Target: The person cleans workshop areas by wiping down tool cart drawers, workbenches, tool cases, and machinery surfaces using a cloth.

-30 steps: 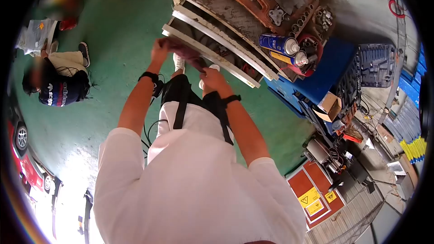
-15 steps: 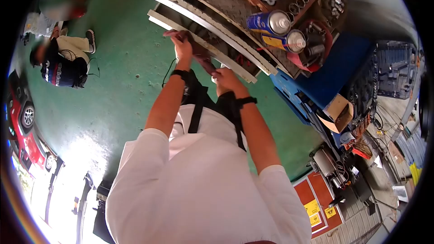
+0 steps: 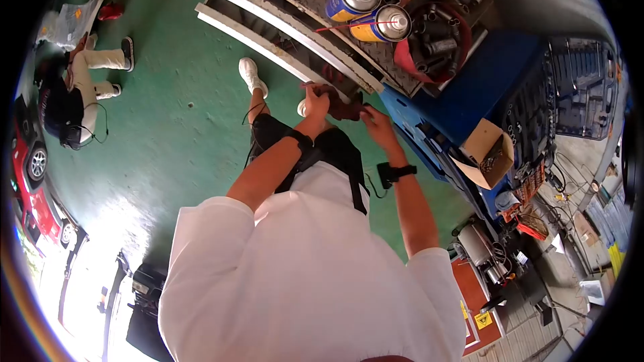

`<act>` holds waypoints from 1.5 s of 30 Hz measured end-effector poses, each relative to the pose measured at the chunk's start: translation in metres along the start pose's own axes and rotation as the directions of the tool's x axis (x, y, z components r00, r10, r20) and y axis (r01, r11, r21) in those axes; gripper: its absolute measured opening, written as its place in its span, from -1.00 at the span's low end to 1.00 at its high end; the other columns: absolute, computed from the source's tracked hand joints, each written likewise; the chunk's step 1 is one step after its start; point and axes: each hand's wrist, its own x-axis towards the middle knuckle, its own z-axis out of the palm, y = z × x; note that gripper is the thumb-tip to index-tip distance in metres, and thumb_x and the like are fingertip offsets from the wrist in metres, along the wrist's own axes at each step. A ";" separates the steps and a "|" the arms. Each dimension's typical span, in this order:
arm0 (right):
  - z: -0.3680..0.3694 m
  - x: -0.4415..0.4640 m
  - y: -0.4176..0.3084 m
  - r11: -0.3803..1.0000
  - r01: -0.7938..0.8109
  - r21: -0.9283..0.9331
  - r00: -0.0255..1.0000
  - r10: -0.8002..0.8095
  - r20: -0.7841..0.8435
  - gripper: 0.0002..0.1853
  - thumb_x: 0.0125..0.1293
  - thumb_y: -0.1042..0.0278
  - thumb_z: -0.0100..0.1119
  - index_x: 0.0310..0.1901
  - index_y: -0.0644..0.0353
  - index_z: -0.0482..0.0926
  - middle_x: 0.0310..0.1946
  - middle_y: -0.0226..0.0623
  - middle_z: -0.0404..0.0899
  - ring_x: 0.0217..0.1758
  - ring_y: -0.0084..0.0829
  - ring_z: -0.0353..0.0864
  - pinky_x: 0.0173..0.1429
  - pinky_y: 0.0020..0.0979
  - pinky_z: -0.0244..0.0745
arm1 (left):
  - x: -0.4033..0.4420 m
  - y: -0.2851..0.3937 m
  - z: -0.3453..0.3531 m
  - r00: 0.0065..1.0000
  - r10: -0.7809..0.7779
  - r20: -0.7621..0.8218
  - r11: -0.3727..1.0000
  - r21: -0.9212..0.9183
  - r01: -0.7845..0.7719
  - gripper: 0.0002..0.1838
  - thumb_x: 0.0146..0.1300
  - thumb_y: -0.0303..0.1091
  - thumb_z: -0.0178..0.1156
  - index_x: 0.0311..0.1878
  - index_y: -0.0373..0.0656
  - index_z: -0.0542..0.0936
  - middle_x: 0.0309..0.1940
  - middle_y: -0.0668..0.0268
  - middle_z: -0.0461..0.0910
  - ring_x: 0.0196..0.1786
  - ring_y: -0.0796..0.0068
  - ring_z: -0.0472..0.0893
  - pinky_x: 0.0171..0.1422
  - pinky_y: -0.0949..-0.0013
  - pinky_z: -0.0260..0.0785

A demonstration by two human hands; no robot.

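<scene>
A dark red cloth (image 3: 343, 106) is stretched between my two hands, in front of the open drawers (image 3: 268, 43) of a metal cabinet. My left hand (image 3: 316, 103) is closed on its left end. The fingers of my right hand (image 3: 377, 125) pinch its other end, near the cabinet's corner. The cloth looks crumpled and hangs above the floor near my shoe.
Two spray cans (image 3: 390, 23) and a red bowl of sockets (image 3: 433, 43) stand on the cabinet top. A blue cabinet (image 3: 493, 90) bears an open cardboard box (image 3: 484, 154). Another person (image 3: 60, 104) is at the far left, near a red car (image 3: 39, 191).
Both hands have moved right along the drawers with the cloth, which is now more bunched. The view has shifted, and the cans appear closer. The other person has bent over further.
</scene>
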 end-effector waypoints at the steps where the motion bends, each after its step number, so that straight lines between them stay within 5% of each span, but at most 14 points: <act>1: 0.015 0.011 0.004 0.993 0.110 -0.034 0.993 -0.108 0.043 -0.71 0.35 0.38 0.10 0.07 0.26 0.53 -0.12 -0.04 0.61 -0.10 -0.07 0.58 0.02 -0.21 0.47 | 0.001 -0.004 -0.002 0.993 -0.075 0.089 0.993 -0.089 0.083 -0.75 0.31 -0.44 0.06 0.03 -0.19 0.39 -0.08 0.17 0.52 -0.05 0.27 0.55 0.00 0.20 0.43; 4: 0.058 0.028 -0.010 0.908 0.315 -0.275 0.949 -0.296 0.109 -0.47 0.25 0.34 0.17 0.28 0.14 0.37 0.10 -0.05 0.50 0.20 0.02 0.42 0.22 -0.07 0.35 | -0.022 0.038 -0.015 0.876 -0.295 0.381 0.885 -0.236 0.401 -0.74 0.37 -0.41 -0.02 0.08 -0.26 0.37 -0.05 0.14 0.52 0.01 0.28 0.55 0.07 0.21 0.47; 8: 0.084 0.045 -0.059 0.681 0.340 -0.648 0.940 -0.250 0.231 -0.04 0.10 0.21 0.31 0.51 -0.06 -0.01 0.31 -0.07 0.30 0.39 0.14 0.18 0.28 0.30 0.16 | 0.017 -0.026 -0.017 0.869 -0.290 0.400 0.897 -0.201 0.393 -0.51 0.44 -0.24 -0.07 0.35 -0.26 0.25 0.14 0.14 0.44 0.17 0.19 0.51 0.20 0.06 0.45; 14: 0.113 0.085 -0.118 0.751 0.354 -0.558 0.928 -0.204 0.313 -0.02 -0.01 0.32 0.32 0.49 -0.17 0.05 0.19 -0.23 0.45 0.32 0.04 0.28 0.16 0.22 0.23 | 0.024 0.061 -0.092 0.852 -0.277 0.444 0.872 -0.257 0.417 -0.60 0.38 -0.26 -0.03 0.21 -0.23 0.40 -0.03 0.21 0.48 -0.09 0.30 0.49 -0.04 0.20 0.41; 16: 0.130 0.095 -0.139 0.757 0.370 -0.539 0.926 -0.256 0.276 -0.08 0.02 0.35 0.33 0.45 -0.18 0.13 0.17 -0.29 0.47 0.25 -0.02 0.34 0.12 0.18 0.25 | 0.053 0.064 -0.114 0.827 -0.192 0.528 0.943 -0.134 0.305 -0.64 0.35 -0.27 -0.01 0.15 -0.21 0.39 -0.08 0.20 0.46 -0.12 0.33 0.47 -0.04 0.16 0.39; 20: 0.175 0.131 -0.170 0.743 0.356 -0.567 0.934 -0.295 0.201 -0.23 0.07 0.39 0.31 0.36 -0.07 0.25 0.15 -0.29 0.48 0.22 -0.06 0.36 0.08 0.13 0.30 | 0.054 0.106 -0.159 0.980 -0.047 0.193 0.986 -0.148 0.077 -0.60 0.32 -0.34 -0.01 0.18 -0.27 0.28 -0.02 0.12 0.47 -0.02 0.27 0.49 0.05 0.19 0.39; 22: 0.192 0.151 -0.174 0.729 0.364 -0.580 0.929 -0.324 0.176 -0.18 0.06 0.46 0.32 0.39 -0.05 0.19 0.23 -0.33 0.42 0.21 -0.06 0.37 0.12 0.08 0.33 | 0.064 0.110 -0.187 0.987 0.068 0.143 0.997 0.018 -0.071 -0.52 0.26 -0.25 0.09 0.18 -0.28 0.32 -0.01 -0.04 0.53 0.05 -0.03 0.54 0.16 0.07 0.39; 24: 0.202 0.167 -0.171 0.658 0.360 -0.662 0.918 -0.375 0.127 -0.23 0.05 0.45 0.33 0.34 -0.04 0.26 0.23 -0.28 0.41 0.18 -0.03 0.39 0.09 0.03 0.37 | 0.056 0.130 -0.208 0.829 0.406 0.384 0.580 0.593 -0.559 -0.45 0.26 -0.30 0.14 0.27 -0.28 0.28 0.25 -0.06 0.35 0.31 -0.01 0.36 0.36 0.03 0.21; 26: 0.214 0.186 -0.158 0.640 0.199 -0.742 0.954 -0.300 -0.004 -0.39 0.06 0.31 0.33 0.21 0.01 0.41 0.18 -0.18 0.42 0.13 0.02 0.41 0.07 0.02 0.44 | 0.072 0.141 -0.217 0.816 0.426 0.389 0.520 0.633 -0.573 -0.32 0.17 -0.30 0.21 0.34 -0.26 0.26 0.36 -0.09 0.22 0.42 -0.09 0.23 0.45 -0.04 0.12; 28: 0.221 0.188 -0.154 0.642 0.166 -0.748 0.950 -0.308 -0.053 -0.44 0.03 0.27 0.36 0.13 0.03 0.47 0.17 -0.15 0.39 0.11 0.06 0.41 0.08 -0.01 0.48 | 0.092 0.139 -0.237 0.691 0.496 0.526 0.121 0.746 -0.655 -0.26 0.08 -0.32 0.23 0.36 -0.26 0.25 0.43 -0.08 0.12 0.49 -0.06 0.12 0.50 -0.08 0.02; 34: 0.196 0.150 -0.119 0.567 -0.400 -0.721 0.908 0.138 -0.395 -0.32 0.01 0.17 0.47 0.14 0.14 0.35 0.10 0.00 0.33 0.15 0.11 0.40 0.11 -0.02 0.48 | 0.154 0.199 -0.277 0.753 0.477 0.453 0.039 0.845 -0.533 -0.30 0.15 -0.27 0.16 0.40 -0.21 0.28 0.50 0.00 0.04 0.54 0.08 0.06 0.53 -0.06 -0.03; 37: 0.185 0.132 -0.108 0.595 -0.438 -0.674 0.885 0.151 -0.441 -0.31 0.02 0.13 0.46 0.14 0.19 0.34 0.09 0.00 0.37 0.08 0.08 0.48 0.11 -0.01 0.49 | 0.175 0.215 -0.296 0.570 0.391 0.722 -0.471 0.689 -0.550 -0.37 0.28 -0.32 0.07 0.44 -0.10 0.23 0.51 0.13 0.07 0.53 0.17 0.10 0.51 -0.02 0.03; 41: 0.197 0.145 -0.139 0.630 -0.531 -0.567 0.837 0.286 -0.466 -0.30 -0.05 0.15 0.44 0.12 0.23 0.37 0.11 0.02 0.40 0.15 0.10 0.44 0.16 -0.01 0.40 | 0.186 0.228 -0.302 0.663 0.303 0.685 -0.507 0.705 -0.496 -0.36 0.33 -0.31 0.03 0.48 -0.01 0.18 0.53 0.15 0.01 0.54 0.19 0.09 0.48 -0.02 0.10; 45: 0.262 0.190 -0.175 0.888 0.076 -0.454 0.951 -0.202 -0.235 -0.59 0.13 0.31 0.24 0.04 0.18 0.52 -0.01 -0.02 0.51 0.06 -0.01 0.52 0.11 -0.10 0.46 | 0.208 0.197 -0.305 0.646 0.370 0.668 -0.356 0.744 -0.565 -0.29 0.31 -0.31 0.07 0.52 0.10 0.10 0.55 0.15 -0.06 0.57 0.18 0.02 0.43 -0.04 0.20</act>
